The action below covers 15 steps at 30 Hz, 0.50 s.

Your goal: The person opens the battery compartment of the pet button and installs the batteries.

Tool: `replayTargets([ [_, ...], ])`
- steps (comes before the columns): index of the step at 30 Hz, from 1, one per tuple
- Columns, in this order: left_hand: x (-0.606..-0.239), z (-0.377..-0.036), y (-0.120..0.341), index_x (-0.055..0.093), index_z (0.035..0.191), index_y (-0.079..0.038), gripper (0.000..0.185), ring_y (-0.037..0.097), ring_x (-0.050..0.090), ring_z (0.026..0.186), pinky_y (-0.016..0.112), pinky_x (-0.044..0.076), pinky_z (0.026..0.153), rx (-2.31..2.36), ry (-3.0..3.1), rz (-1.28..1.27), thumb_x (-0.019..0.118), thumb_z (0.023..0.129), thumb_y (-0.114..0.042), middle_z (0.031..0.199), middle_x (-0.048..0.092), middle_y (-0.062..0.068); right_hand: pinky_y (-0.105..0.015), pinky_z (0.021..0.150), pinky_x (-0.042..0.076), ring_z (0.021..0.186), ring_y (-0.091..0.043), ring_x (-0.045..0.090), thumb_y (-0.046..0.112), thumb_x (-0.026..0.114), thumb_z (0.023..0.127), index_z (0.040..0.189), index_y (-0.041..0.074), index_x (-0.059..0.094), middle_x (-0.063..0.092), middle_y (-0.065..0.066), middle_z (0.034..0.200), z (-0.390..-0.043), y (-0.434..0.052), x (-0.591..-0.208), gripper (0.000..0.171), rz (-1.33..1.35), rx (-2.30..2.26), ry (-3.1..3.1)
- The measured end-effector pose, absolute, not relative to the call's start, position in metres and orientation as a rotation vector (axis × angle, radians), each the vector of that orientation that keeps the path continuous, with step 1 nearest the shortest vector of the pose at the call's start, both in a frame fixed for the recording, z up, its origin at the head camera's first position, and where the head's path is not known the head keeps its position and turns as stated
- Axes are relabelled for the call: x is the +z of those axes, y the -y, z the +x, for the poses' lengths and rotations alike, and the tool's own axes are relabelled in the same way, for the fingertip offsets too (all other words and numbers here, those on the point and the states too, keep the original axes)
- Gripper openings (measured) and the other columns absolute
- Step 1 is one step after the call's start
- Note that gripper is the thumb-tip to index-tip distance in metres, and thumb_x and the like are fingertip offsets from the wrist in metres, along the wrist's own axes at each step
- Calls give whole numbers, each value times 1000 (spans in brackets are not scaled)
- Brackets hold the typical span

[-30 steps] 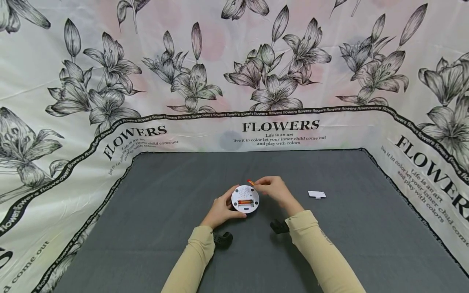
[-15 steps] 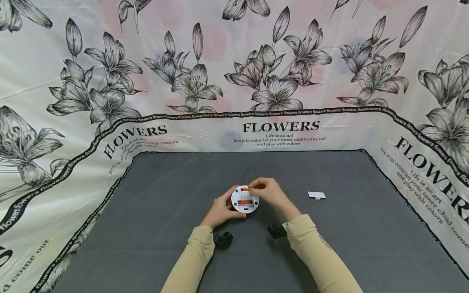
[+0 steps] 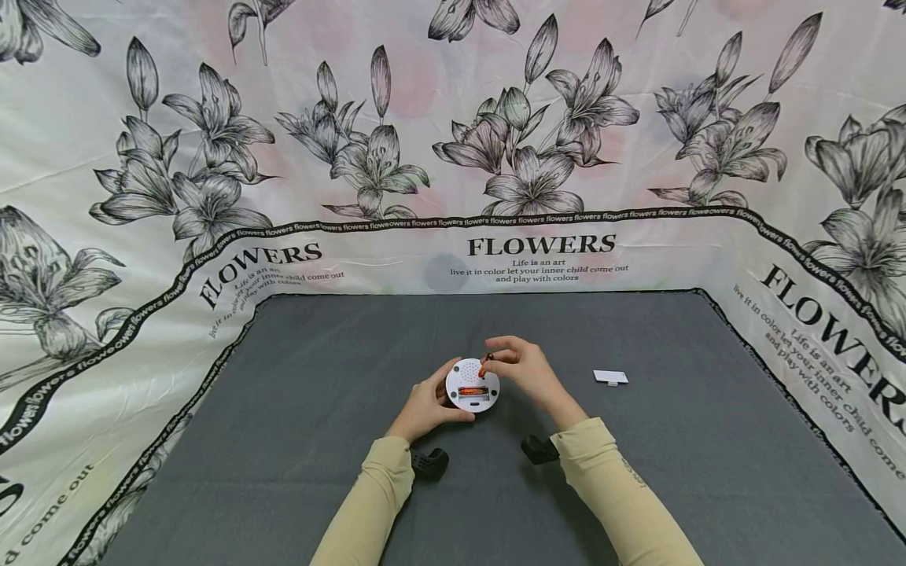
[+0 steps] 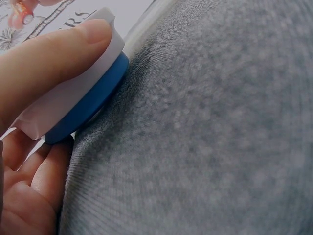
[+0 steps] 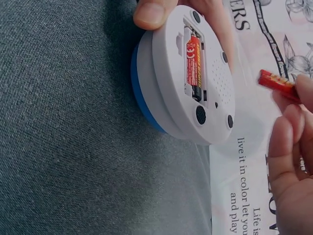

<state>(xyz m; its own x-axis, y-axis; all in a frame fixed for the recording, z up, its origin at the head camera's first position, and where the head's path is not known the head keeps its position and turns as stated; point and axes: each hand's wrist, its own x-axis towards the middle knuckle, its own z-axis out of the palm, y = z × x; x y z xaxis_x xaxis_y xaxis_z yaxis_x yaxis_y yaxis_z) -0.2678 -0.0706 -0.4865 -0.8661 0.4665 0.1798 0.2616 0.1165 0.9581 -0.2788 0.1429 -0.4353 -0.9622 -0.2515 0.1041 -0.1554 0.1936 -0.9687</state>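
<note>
Near the middle of the table, my left hand (image 3: 423, 405) grips a round white device (image 3: 464, 373) with a blue far side, thumb on its rim. Its underside, with dark round feet and small holes, faces up toward the head camera. One red battery (image 5: 193, 61) lies in its uncovered compartment, seen best in the right wrist view. Between thumb and fingers, my right hand (image 3: 529, 376) pinches a second red battery (image 5: 278, 83), held apart from the device there. The left wrist view shows the device's blue part (image 4: 93, 100) against the grey cloth.
A small white cover (image 3: 610, 377) with a tab lies on the grey cloth (image 3: 340, 346) to the right of my right hand. White fabric (image 3: 396, 259) with flower prints and lettering surrounds the back and sides. Black straps sit at both wrists.
The battery in my right hand went over the device's upper edge, lying level, then turned steeply upright. My left hand and the device have stayed nearly still.
</note>
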Motion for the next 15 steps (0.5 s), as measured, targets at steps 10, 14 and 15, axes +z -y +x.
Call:
replayTargets([
  [10,-484,-266,71,26,147,-8,94,15,53,113,29,48,86,1824,-2231,728,82,70,-5,133,48,9,-34,73,50,81,-18,63,16,72,82,97,6,68,68,-4,89,-279,-138,-439,18,-511,-1860,-2524],
  [14,-484,-265,71,25,147,-6,94,16,53,113,29,48,86,1821,-2234,750,81,71,-5,134,47,11,-29,65,52,77,-13,63,14,72,82,95,10,71,68,0,88,-277,-134,-442,13,-652,-1674,-2668],
  [15,-484,-265,71,25,147,-6,93,17,53,113,29,48,86,1823,-2230,752,81,71,-5,134,47,11,-28,64,52,77,-12,63,13,72,82,95,10,71,68,1,88,-276,-133,-442,13,-694,-1618,-2701],
])
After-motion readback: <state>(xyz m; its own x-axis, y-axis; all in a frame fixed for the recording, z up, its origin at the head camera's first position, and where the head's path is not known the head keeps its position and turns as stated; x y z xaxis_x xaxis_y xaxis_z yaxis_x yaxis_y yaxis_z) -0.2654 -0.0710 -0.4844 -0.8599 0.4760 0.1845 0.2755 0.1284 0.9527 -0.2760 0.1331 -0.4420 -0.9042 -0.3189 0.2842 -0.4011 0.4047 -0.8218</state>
